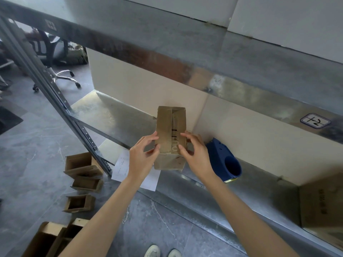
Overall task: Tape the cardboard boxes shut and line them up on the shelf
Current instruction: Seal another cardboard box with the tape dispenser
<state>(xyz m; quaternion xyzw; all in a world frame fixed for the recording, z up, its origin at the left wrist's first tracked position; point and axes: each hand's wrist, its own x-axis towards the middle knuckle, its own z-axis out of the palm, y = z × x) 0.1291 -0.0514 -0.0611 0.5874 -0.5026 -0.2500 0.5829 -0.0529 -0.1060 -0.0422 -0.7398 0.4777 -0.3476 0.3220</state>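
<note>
Cardboard box point(170, 127) sits on the shelf point(111, 112) between your hands, seam up, likely so you can press the flaps flat. Your left hand point(143, 156) and right hand point(197, 154) grip its near edges with curled fingers. The blue tape dispenser point(222, 160) lies just right of your right hand. The open boxes point(79, 164) wait on the floor left of your left hand, past the shelf post point(78, 123).

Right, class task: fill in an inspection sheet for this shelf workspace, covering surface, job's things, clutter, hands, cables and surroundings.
Surface: metal shelf, box rests on it.
Job's things: cardboard box, flaps closed; blue tape dispenser to its right; open boxes on floor.
Clutter: white paper sheet by the shelf post.
Grip: left hand and right hand hold the box's near end.
Cables: nothing seen.
Surroundings: office chair behind left; large carton on shelf, right.
</note>
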